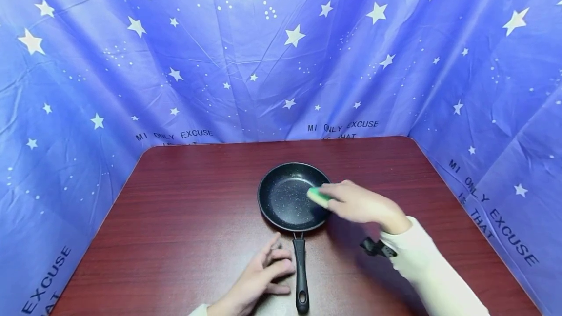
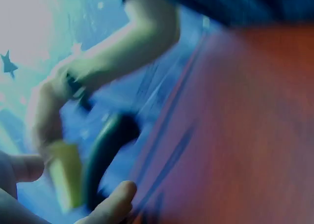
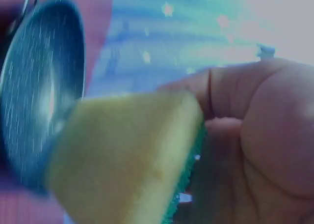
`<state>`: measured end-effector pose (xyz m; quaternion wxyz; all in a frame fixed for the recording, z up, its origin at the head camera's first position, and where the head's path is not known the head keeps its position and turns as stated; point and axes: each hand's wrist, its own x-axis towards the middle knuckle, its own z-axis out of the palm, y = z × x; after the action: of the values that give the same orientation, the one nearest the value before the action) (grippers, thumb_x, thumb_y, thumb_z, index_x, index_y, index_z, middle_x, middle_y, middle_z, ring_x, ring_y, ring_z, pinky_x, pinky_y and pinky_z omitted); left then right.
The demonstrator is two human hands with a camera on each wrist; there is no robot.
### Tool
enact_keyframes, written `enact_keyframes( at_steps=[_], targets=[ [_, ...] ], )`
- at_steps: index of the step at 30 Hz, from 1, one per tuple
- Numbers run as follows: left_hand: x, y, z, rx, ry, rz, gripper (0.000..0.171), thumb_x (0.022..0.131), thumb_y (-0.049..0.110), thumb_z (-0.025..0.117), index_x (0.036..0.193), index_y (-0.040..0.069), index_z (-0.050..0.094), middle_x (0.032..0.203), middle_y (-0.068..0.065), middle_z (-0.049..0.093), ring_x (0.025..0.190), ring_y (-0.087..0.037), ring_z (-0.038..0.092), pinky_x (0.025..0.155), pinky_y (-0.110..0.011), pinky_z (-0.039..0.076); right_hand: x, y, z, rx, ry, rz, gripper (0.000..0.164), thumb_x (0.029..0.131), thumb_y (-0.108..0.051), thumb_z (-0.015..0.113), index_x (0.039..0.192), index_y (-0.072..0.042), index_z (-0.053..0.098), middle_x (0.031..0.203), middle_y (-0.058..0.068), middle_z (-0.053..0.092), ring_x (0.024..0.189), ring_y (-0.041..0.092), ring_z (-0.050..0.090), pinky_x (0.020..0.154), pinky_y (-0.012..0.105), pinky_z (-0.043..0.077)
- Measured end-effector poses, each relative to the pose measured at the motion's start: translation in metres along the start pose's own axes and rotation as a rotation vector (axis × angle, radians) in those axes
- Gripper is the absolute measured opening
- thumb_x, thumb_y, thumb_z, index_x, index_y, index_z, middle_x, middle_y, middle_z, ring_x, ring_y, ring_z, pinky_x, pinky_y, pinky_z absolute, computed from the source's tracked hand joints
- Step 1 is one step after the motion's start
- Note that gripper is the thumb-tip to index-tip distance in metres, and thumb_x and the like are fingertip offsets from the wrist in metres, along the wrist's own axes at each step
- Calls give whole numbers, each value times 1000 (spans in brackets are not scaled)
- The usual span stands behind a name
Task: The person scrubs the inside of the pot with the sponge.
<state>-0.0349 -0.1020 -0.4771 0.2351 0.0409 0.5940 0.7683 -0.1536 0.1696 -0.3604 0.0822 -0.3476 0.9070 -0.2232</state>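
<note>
A black frying pan [image 1: 285,204] with a speckled inside lies on the table, its handle [image 1: 300,272] pointing toward me. My right hand [image 1: 357,201] pinches a sponge [image 1: 319,198] at the pan's right rim. Seen from the right wrist, the sponge [image 3: 122,150] shows a yellow soft side and a green scouring side, with the pan [image 3: 46,91] beyond it. Just left of the handle is my left hand [image 1: 268,269], fingers loosely bent and holding nothing. In the blurred left wrist view, the left thumb and a finger stand apart, with the dark handle [image 2: 105,155] beyond them.
The dark red wooden table [image 1: 175,199] has rounded far corners. Blue curtains [image 1: 246,52] with white stars and lettering hang along its back and both sides. A black strap [image 1: 378,247] hangs at the right wrist by the white sleeve.
</note>
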Motion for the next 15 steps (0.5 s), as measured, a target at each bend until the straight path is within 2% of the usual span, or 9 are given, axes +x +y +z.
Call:
enact_keyframes(
  at_steps=[2,4,7,9,12,15],
  targets=[
    [-2,16,-19,165,60,74,85,102,14,67,167,-1,14,144,-27,51,111,-35,67,84,-51,64,-14,15,-6,-51,94,77,36,107,-16,51,137,-3,67,121,12,72,108,31,66,97,56,54],
    [-1,33,-44,398,150,211,80,101,14,69,165,-1,23,143,-25,55,114,-37,66,91,-53,62,-24,33,-6,-105,163,175,44,104,-13,52,145,1,61,142,19,64,128,43,57,99,68,48],
    [3,54,-84,729,349,449,68,99,10,72,157,-3,41,132,-22,66,113,-40,68,96,-57,58,-31,61,3,-142,200,313,49,103,-13,52,148,5,55,150,28,54,136,51,46,93,75,44],
    [7,63,-108,870,461,576,58,97,7,74,150,-3,53,125,-20,72,115,-39,69,98,-57,57,-34,78,13,-134,211,361,51,104,-14,52,150,8,51,153,32,49,138,55,41,93,77,42],
    [11,71,-136,973,555,662,46,96,1,73,140,-4,62,116,-20,74,106,-38,72,88,-51,62,-35,98,28,-112,224,379,51,106,-14,54,151,9,48,153,34,47,137,58,40,92,78,41],
    [14,74,-157,1064,626,669,42,96,1,72,137,-3,65,112,-19,74,101,-35,73,82,-49,63,-37,106,43,-91,234,370,53,105,-15,58,152,9,47,154,34,45,138,59,39,94,78,41]
  ],
)
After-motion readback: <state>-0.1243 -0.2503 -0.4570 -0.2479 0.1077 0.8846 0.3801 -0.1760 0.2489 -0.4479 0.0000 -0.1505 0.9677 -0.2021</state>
